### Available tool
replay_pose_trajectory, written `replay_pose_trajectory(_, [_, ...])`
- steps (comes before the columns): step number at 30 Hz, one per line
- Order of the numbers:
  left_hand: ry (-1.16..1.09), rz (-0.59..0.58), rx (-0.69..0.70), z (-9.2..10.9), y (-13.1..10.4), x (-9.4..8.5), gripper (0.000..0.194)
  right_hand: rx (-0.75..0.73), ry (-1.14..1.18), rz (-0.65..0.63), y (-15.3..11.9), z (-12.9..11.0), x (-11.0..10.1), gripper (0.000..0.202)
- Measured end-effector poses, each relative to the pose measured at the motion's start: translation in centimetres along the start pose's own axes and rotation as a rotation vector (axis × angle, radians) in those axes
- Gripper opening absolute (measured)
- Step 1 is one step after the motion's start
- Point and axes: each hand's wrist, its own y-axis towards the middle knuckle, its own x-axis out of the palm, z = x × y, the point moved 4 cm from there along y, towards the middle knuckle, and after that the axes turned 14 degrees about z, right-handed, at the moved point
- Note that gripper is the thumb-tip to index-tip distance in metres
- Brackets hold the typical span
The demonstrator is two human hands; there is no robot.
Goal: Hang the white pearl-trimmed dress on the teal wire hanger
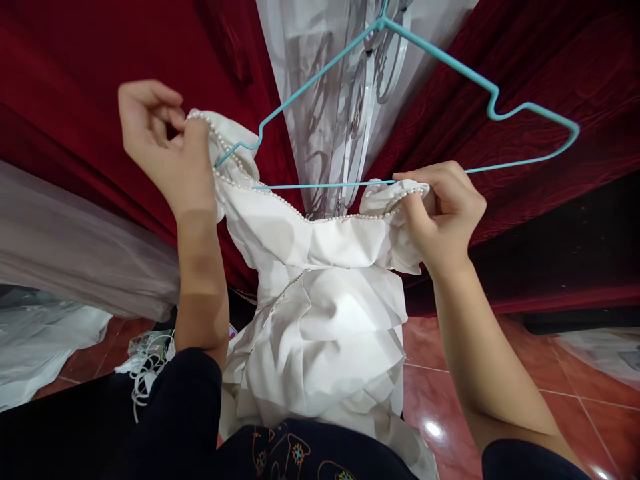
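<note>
I have the white dress [320,280] raised in front of me, partway onto the teal hanger [430,60]. My left hand [165,147] has its fingers pinched shut on the pearl-trimmed left shoulder, already over the hanger's left end. My right hand [443,210] grips the other shoulder, bunched at the bottom bar (well short of the hanger's right end). I judge the next move calls for drawing that shoulder out over the right arm without snagging the pearl trim [280,200]. Red curtains [525,100] and sheer fabric [330,100] hang close behind; cords [147,363] lie on the tiled floor [500,373].
</note>
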Motion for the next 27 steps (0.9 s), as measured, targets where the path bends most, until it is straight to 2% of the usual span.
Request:
replay_pose_trajectory(1, [-0.019, -0.035, 0.009, 1.5, 0.4, 0.6, 0.038, -0.001, 0.008, -0.001, -0.1, -0.1, 0.1, 0.018])
replay_pose_trajectory(3, [-0.041, -0.318, -0.063, 4.7, 0.0, 2.2, 0.034, 0.003, 0.011, 0.0, -0.2, -0.1, 0.1, 0.019])
replay_pose_trajectory(4, [-0.082, -0.398, -0.088, 6.4, -0.4, 2.5, 0.032, 0.004, 0.008, 0.008, -0.2, -0.1, 0.1, 0.018])
replay_pose_trajectory(5, [-0.106, -0.429, -0.127, 7.8, -0.8, 2.5, 0.026, 0.003, 0.006, 0.016, -0.2, -0.1, 0.1, 0.018])
replay_pose_trajectory(6, [-0.124, -0.342, -0.118, 9.1, -1.1, 2.1, 0.022, 0.002, 0.004, 0.019, -0.2, 0.0, 0.0, 0.017])
replay_pose_trajectory(8, [-0.156, -0.276, -0.098, 11.0, -2.3, 1.5, 0.018, 0.005, 0.007, 0.009, -0.1, 0.3, 0.0, 0.016])
replay_pose_trajectory(9, [-0.176, -0.312, -0.085, 11.6, -3.2, 1.6, 0.016, 0.008, 0.008, -0.001, 0.0, 0.5, 0.0, 0.016])
replay_pose_trajectory(10, [-0.195, -0.415, -0.079, 12.0, -4.3, 1.9, 0.014, 0.011, 0.008, -0.008, 0.0, 0.7, 0.0, 0.016])
replay_pose_trajectory(13, [-0.212, -0.827, -0.09, 12.5, -7.9, 3.2, 0.018, 0.008, -0.004, 0.001, 0.1, 0.8, 0.1, 0.017])
replay_pose_trajectory(14, [-0.204, -0.885, -0.096, 12.6, -8.8, 3.4, 0.023, 0.003, -0.011, -0.002, 0.0, 0.7, 0.0, 0.019])
replay_pose_trajectory(18, [-0.217, -0.809, -0.134, 12.7, -9.9, 3.3, 0.034, -0.051, -0.079, -0.089, -0.9, -0.2, -0.8, 0.035])
replay_pose_trajectory(19, [-0.223, -0.796, -0.147, 12.7, -9.8, 3.2, 0.034, -0.076, -0.117, -0.073, -1.2, -0.3, -1.4, 0.039])
replay_pose_trajectory(21, [-0.226, -0.8, -0.168, 12.5, -9.5, 3.1, 0.035, -0.121, -0.2, 0.084, -1.3, 0.4, -3.5, 0.042])
replay_pose_trajectory(24, [-0.251, -0.82, -0.208, 12.3, -8.7, 2.8, 0.039, -0.116, -0.266, 0.442, -0.5, 3.2, -7.7, 0.037])
replay_pose_trajectory(25, [-0.262, -0.831, -0.229, 12.3, -8.6, 2.7, 0.04, -0.102, -0.266, 0.498, 0.1, 4.4, -8.8, 0.034])
replay_pose_trajectory(27, [-0.266, -0.851, -0.264, 12.3, -8.4, 2.5, 0.04, 0.021, -0.268, 0.541, 2.0, 6.7, -10.4, 0.033])
